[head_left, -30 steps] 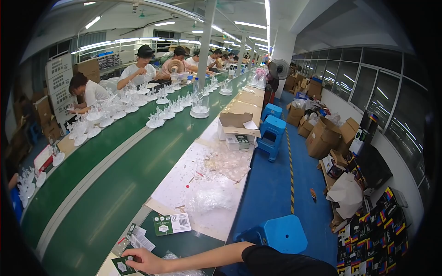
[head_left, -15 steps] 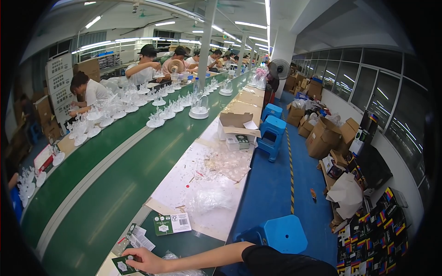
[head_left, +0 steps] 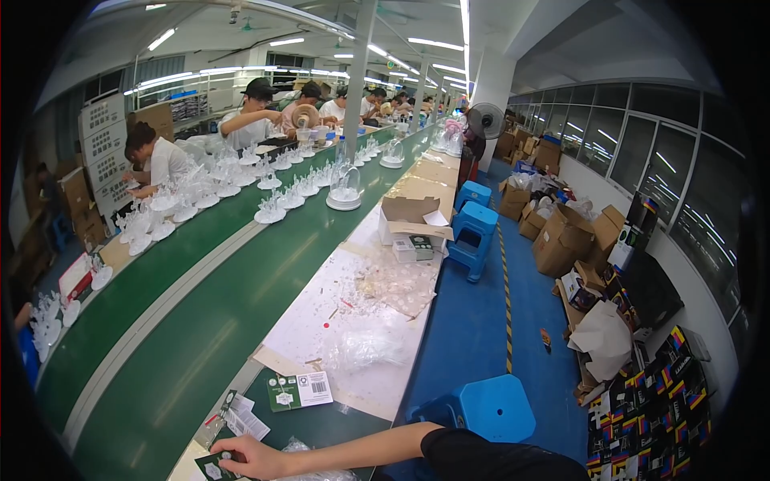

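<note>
A hand [head_left: 245,457] is reaching in from the lower right on a dark-sleeved forearm and is lying flat along the bottom of the view, its fingers [head_left: 220,458] stretched out and pressing on a small dark green card [head_left: 210,467] at the near end of the workbench [head_left: 321,321]; nothing is being pinched or lifted, and which of the person's hands this is cannot be told from the view, since no second hand is showing. The card is lying flat on the bench top, just beside a loose group of white leaflets [head_left: 245,422] and near a larger green card with a white label [head_left: 300,391]. A crinkled clear plastic bag [head_left: 309,471] is lying just right of the hand, and more clear plastic wrapping [head_left: 365,346] is resting farther up the bench. Beyond it an open cardboard box [head_left: 413,218] is standing on the white surface. To the left a green conveyor belt [head_left: 200,321] is running away from the viewer, carrying clear plastic parts [head_left: 273,210]. Workers [head_left: 156,160] are sitting along its far side. A blue plastic stool [head_left: 493,409] is standing on the blue floor just right of the forearm.
</note>
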A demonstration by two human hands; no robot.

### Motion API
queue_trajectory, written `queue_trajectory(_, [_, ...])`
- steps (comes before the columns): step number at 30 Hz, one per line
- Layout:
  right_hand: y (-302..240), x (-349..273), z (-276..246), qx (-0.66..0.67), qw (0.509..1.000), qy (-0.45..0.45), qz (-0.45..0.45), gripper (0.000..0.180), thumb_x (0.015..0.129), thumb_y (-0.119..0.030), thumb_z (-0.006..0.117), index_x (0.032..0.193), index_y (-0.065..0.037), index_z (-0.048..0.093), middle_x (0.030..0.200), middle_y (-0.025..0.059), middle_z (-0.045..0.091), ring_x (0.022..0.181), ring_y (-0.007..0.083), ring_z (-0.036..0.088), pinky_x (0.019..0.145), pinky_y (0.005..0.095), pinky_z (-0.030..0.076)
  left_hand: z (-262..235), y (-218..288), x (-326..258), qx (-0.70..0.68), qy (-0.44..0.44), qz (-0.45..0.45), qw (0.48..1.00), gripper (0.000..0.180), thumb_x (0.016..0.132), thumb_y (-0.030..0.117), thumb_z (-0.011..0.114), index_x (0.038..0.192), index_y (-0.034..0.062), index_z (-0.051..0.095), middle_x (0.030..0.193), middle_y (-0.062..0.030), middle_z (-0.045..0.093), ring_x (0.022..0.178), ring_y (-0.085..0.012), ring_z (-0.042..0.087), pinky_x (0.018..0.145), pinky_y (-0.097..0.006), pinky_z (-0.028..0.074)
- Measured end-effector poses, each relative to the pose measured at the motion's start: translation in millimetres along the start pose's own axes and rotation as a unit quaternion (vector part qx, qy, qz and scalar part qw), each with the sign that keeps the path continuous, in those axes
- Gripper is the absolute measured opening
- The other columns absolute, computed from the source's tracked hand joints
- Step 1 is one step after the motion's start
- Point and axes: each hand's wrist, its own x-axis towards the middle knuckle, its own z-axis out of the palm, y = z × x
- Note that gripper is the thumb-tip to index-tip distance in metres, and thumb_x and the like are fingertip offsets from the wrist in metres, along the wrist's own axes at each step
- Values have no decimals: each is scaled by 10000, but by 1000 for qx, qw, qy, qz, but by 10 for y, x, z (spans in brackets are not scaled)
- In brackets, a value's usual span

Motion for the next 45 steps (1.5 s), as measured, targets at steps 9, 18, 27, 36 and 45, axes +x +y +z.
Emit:
queue_trajectory(9, [-103,20,-39,-31,997,-70,15,158,848,-69,565,990,0,548,728,-6,515,629,46,440,543,215,364,-27,-56,40,-6,-3,7,1000,181,940,162,537,879,0,587,682,-11,546,542,-66,433,458,-207,342])
queue_trajectory(18, [-325,-32,-2,-105,994,-10,32,169,813,-98,617,939,14,639,706,65,619,615,121,556,550,263,444,-52,-97,14,10,-8,12,1000,206,936,178,546,846,-1,590,667,-12,552,545,-74,446,470,-208,355])
queue_trajectory(27, [-259,-104,-83,-70,996,24,52,153,813,-92,625,926,10,643,696,61,619,600,115,557,536,256,441,66,-52,8,2,-27,3,1000,230,939,183,539,841,-18,591,675,-25,566,547,-78,454,470,-219,360])
queue_trajectory(36, [158,-16,-26,-55,996,42,56,276,821,-137,649,1083,-49,631,766,-10,574,619,46,477,532,220,416,-103,-247,63,-13,22,5,1000,203,911,166,547,752,46,591,598,-10,549,491,-78,496,430,-216,405])
queue_trajectory(45, [-19,-31,-133,6,994,55,93,192,864,-33,596,1049,13,575,751,2,596,612,23,516,490,172,390,5,-138,49,-55,-50,1,997,158,916,131,563,935,-12,629,780,-51,640,651,-94,585,596,-227,489])
